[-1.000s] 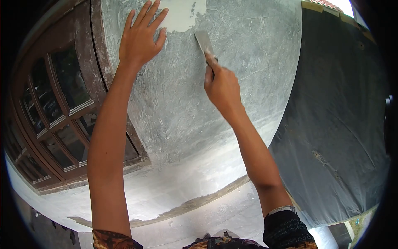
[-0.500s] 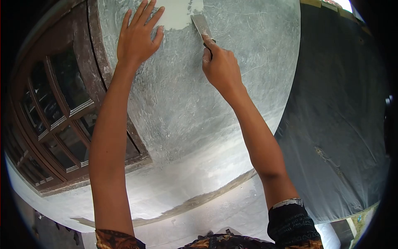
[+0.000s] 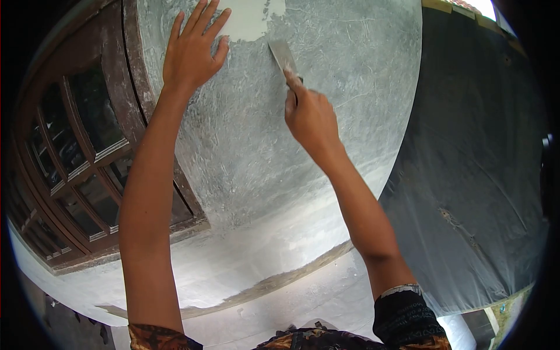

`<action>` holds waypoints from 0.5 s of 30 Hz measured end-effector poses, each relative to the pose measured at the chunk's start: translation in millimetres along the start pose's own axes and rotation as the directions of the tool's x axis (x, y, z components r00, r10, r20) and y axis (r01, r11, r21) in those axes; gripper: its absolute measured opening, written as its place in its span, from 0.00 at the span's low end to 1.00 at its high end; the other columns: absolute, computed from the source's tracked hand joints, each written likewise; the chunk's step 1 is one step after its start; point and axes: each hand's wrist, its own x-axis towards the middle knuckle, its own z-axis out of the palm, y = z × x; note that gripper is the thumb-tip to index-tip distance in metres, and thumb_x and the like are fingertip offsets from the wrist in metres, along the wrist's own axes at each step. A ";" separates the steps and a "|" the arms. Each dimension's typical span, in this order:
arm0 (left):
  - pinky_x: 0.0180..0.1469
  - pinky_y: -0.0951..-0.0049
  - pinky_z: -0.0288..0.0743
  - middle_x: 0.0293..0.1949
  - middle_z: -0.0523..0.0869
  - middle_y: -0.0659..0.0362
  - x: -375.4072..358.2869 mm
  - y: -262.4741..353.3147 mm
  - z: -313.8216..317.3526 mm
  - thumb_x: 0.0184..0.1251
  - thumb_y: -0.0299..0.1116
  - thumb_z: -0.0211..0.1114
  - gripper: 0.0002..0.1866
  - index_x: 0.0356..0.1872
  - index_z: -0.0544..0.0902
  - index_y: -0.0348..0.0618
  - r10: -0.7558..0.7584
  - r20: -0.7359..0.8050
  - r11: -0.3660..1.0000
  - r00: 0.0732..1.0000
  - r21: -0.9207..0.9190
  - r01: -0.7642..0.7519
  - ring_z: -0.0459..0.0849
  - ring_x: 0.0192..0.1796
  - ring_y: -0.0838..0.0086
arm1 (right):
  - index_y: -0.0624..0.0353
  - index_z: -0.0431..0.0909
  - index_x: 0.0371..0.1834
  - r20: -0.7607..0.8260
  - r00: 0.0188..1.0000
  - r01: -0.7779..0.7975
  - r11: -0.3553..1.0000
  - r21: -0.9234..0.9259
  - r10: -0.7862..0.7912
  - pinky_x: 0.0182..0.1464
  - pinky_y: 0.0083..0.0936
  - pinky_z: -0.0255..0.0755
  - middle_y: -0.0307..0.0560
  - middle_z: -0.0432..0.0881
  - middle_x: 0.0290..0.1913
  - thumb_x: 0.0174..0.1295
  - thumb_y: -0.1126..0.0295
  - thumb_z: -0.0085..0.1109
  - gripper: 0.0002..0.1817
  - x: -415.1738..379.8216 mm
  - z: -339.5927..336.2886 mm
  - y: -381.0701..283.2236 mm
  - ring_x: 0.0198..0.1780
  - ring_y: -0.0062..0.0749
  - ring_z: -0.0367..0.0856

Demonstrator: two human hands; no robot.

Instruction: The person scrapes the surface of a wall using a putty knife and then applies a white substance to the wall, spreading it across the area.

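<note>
A grey, mottled wall (image 3: 256,140) fills the middle of the view. My left hand (image 3: 192,55) lies flat against it at the upper left, fingers spread, beside a pale, smooth patch (image 3: 248,20) with a ragged lower and right edge. Gripped in my right hand (image 3: 311,114) is a putty knife (image 3: 282,55), its metal blade pointing up and left, just below the lower right corner of that patch. My index finger stretches along the blade's base. Most of the handle is hidden in my palm. Whitish residue marks the finger.
To the left is a brown wooden window frame (image 3: 111,175) with glass panes. A dark plastic sheet (image 3: 472,146) hangs at the right. Along the bottom, the wall turns whiter (image 3: 245,256) above a rough ledge edge (image 3: 280,283).
My right hand has drawn the putty knife downward, away from the pale patch's edge. My left hand stays in nearly the same spot on the wall.
</note>
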 end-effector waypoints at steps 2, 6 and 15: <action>0.84 0.47 0.45 0.80 0.65 0.47 1.0 -0.5 0.9 0.72 0.37 0.60 0.29 0.73 0.75 0.40 0.002 -0.001 1.000 1.000 0.017 -0.002 0.59 0.83 0.55 | 0.49 0.78 0.71 0.006 1.000 -0.004 1.000 -0.013 0.004 0.39 0.52 0.78 0.65 0.86 0.32 0.70 0.71 0.56 0.25 -0.2 1.2 0.0 0.33 0.61 0.86; 0.84 0.47 0.44 0.81 0.64 0.47 0.3 0.1 1.9 0.73 0.37 0.59 0.29 0.74 0.74 0.41 0.000 0.018 1.000 1.000 0.010 0.000 0.58 0.83 0.55 | 0.51 0.78 0.70 -0.040 0.999 0.009 0.999 0.051 -0.007 0.39 0.53 0.78 0.65 0.85 0.31 0.70 0.72 0.56 0.24 30.7 -1.9 -7.0 0.33 0.61 0.86; 0.86 0.55 0.48 0.81 0.66 0.67 -1.9 -6.4 16.1 0.75 0.45 0.57 0.28 0.76 0.74 0.68 0.010 -0.104 0.984 0.994 0.181 0.009 0.60 0.83 0.74 | 0.53 0.79 0.69 -0.008 1.000 -0.011 0.999 0.033 0.011 0.38 0.52 0.78 0.64 0.86 0.31 0.70 0.72 0.56 0.23 18.4 4.8 -9.2 0.33 0.60 0.86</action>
